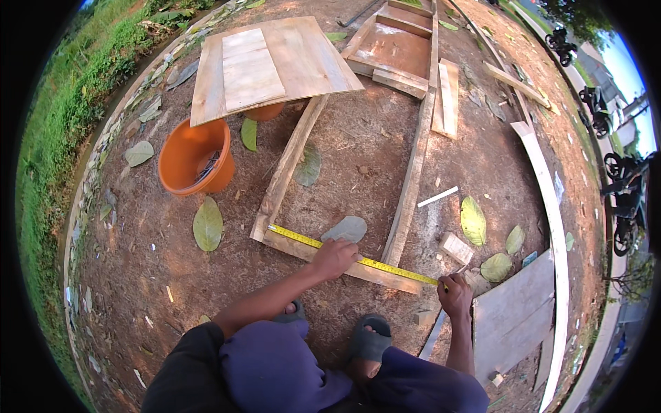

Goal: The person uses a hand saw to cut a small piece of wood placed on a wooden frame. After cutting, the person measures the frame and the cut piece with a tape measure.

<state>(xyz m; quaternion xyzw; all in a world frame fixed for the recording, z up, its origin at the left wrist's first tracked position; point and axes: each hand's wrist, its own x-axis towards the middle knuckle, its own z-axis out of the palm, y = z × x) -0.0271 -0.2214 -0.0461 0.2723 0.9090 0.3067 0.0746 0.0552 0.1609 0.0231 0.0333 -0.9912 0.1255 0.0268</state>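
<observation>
A yellow tape measure (396, 267) is stretched along the near crosspiece (384, 276) of a long wooden frame (411, 180). Its far-left end lies at the frame's near left corner. My left hand (335, 259), fingers closed, grips the blade about midway along the crosspiece. Past the crosspiece's right end, my right hand (455, 294) is closed round the other end of the tape; any case is hidden in the fist. A grey-green leaf (346, 229) lies just beyond my left hand, inside the frame.
A plywood panel (303, 62) rests over the frame's left rail, beside an orange bucket (180, 160) holding thin dark items. Right of the frame lie a wood block (456, 248), a grey board (513, 316) and a long pale strip (552, 199). My sandalled foot (370, 341) is near the crosspiece.
</observation>
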